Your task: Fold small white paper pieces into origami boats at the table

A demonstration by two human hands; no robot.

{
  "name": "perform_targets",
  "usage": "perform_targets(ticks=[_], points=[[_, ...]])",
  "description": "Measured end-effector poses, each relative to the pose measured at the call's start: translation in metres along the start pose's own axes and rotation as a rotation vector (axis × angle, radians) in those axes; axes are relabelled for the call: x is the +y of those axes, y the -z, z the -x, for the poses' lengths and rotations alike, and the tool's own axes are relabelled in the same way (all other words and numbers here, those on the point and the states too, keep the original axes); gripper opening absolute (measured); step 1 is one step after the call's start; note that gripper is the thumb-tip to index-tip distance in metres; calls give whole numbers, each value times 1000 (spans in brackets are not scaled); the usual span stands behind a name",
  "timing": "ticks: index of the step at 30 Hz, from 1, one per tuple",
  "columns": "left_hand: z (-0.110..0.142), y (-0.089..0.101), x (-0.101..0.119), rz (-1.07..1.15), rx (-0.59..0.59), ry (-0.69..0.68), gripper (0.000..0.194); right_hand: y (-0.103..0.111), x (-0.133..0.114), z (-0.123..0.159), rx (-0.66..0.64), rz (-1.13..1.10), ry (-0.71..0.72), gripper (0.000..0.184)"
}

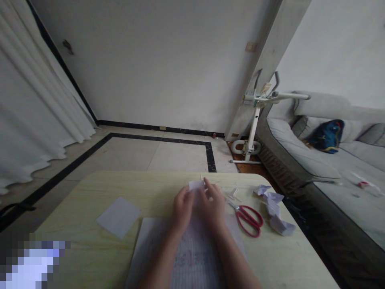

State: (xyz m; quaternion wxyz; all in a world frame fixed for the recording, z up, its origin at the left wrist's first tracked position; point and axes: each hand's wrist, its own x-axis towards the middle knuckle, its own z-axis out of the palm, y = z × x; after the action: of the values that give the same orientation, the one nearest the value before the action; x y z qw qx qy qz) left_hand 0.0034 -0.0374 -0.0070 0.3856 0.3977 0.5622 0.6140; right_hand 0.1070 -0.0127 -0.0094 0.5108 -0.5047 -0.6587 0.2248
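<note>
Between my two hands is a small piece of white paper (196, 185), held upright above the far end of a lined notebook (192, 257). My left hand (183, 206) grips its left side, thumb against the paper. On the other side, my right hand (213, 204) has its fingers bent around the right edge. Part of the paper is hidden by the hands. Scissors with red handles (250, 220) lie just right of my right hand, beside thin paper scraps (233, 193). A flat white paper square (119, 217) rests on the table to the left.
Several folded paper pieces (273, 206) stand in a row near the right edge of the wooden table (90, 192). Beyond it are a grey sofa (313, 160) and a white exercise machine (253, 124). A pixelated patch covers the lower left corner.
</note>
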Motion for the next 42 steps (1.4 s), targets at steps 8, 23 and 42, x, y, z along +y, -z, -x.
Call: perform_targets(ticks=[8, 23, 42], points=[[-2, 1, -2, 10, 2, 9, 26, -1, -2, 4, -92, 69, 95, 46], [-3, 0, -1, 13, 54, 28, 27, 0, -6, 6, -236, -7, 162, 55], [0, -2, -1, 38, -20, 16, 25, 8, -13, -3, -56, -373, -116, 22]])
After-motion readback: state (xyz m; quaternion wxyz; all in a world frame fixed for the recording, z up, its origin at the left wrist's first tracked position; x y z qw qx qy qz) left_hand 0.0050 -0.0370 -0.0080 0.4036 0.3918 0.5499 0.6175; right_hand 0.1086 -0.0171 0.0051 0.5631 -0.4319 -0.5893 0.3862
